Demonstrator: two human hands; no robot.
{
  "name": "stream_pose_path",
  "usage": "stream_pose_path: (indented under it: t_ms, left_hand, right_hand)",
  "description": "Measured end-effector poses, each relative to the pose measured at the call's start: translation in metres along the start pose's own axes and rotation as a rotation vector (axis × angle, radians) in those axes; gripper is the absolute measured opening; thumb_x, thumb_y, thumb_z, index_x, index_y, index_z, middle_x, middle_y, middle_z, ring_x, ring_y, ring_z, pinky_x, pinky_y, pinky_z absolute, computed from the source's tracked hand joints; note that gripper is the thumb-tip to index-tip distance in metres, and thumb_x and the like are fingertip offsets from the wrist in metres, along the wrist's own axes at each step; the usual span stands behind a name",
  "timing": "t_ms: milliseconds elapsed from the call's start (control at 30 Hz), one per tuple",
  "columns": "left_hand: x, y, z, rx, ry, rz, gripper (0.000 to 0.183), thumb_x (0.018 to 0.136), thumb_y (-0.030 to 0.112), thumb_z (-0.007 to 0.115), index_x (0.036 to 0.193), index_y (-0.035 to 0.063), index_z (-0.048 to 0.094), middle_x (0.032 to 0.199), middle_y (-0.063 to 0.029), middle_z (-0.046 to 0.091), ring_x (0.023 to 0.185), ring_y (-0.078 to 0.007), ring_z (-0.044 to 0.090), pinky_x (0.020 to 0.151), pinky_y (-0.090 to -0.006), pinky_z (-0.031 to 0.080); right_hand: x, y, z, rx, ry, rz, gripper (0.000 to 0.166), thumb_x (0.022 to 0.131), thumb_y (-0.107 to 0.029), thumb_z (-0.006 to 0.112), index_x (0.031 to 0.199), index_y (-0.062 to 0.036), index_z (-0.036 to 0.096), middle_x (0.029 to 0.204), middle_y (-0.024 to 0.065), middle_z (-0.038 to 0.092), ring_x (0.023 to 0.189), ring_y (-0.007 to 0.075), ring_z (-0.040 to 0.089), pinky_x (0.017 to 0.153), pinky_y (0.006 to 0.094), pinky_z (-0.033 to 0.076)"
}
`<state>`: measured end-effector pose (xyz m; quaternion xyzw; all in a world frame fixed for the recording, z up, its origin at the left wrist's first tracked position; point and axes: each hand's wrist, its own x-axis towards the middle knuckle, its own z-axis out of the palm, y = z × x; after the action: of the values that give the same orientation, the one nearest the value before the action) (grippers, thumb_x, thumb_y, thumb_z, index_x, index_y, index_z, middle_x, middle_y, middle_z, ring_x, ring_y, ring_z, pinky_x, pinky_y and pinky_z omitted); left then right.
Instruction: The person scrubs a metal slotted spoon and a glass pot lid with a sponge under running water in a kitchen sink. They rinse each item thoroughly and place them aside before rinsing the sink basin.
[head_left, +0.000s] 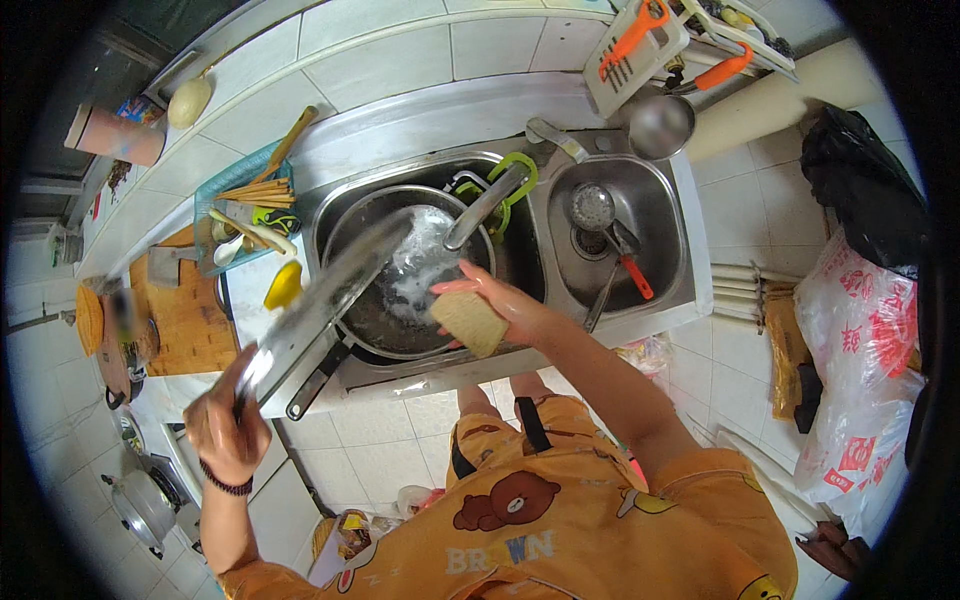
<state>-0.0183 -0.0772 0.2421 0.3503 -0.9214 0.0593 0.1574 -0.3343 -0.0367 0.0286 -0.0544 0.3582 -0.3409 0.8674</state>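
Note:
My left hand (229, 427) grips the near end of a long, shiny metal utensil (319, 319), blade-like in shape. Motion blurs it, so its exact kind is unclear. It slants up over the left part of a large metal pan (352, 214) and hides some of it. Foamy water (420, 289) lies in the pan, which sits in the left sink basin (529, 259). The pan's black handle (321, 379) juts over the sink's front edge. My right hand (517, 307), wet, holds a tan scrubbing sponge (471, 322) above the pan's near right rim.
The faucet (487, 206) reaches over the pan. A ladle (592, 206) and a red-handled utensil (636, 277) lie in the right basin. A yellow scoop-like object (283, 285), a blue utensil basket (206, 217) and a wooden cutting board (191, 322) are at left.

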Motion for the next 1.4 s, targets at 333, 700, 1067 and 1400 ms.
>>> stream_pose_path:
  t_ms: [333,700,1067,1400]
  left_hand:
    - [-0.01,0.034,0.041,-0.282,-0.085,0.695,0.006,0.078,0.003,0.058,0.077,-0.0031,0.06,0.096,-0.0257,0.064,0.089,-0.0335,0.066,0.078,-0.0372,0.056]
    - [-0.088,0.064,0.215,-0.245,-0.379,0.585,0.052,0.086,0.018,0.055,0.135,0.0134,0.041,0.137,-0.0048,0.044,0.128,-0.019,0.042,0.107,-0.0345,0.035]
    - [-0.017,0.112,0.232,-1.162,-0.084,-0.788,0.12,0.055,0.028,0.089,0.142,-0.0026,0.013,0.14,-0.0252,0.031,0.125,-0.0351,0.04,0.1,-0.0389,0.038]
    - [0.043,0.132,0.281,-0.604,0.25,-0.821,0.057,0.073,0.018,0.075,0.118,-0.0006,0.045,0.101,-0.0211,0.056,0.091,-0.0385,0.057,0.077,-0.0421,0.046]
  right_hand:
    - [-0.005,0.015,0.007,0.45,-0.209,-0.092,0.053,0.085,-0.02,0.053,0.129,0.0067,0.042,0.128,0.0259,0.047,0.117,0.0397,0.049,0.101,0.0477,0.04]
    - [-0.028,0.015,-0.06,0.468,-0.066,-0.34,0.062,0.076,-0.005,0.047,0.137,-0.0034,0.037,0.134,0.0217,0.042,0.124,0.0422,0.041,0.099,0.052,0.041]
    - [-0.03,0.006,-0.065,0.391,-0.037,-0.411,0.065,0.072,-0.006,0.05,0.137,-0.0044,0.038,0.134,0.0199,0.043,0.121,0.0443,0.044,0.098,0.0539,0.041]
    - [-0.044,-0.016,-0.056,0.035,0.124,-0.356,0.049,0.085,-0.011,0.049,0.133,-0.0073,0.045,0.121,0.0146,0.053,0.11,0.0318,0.054,0.091,0.0429,0.047]
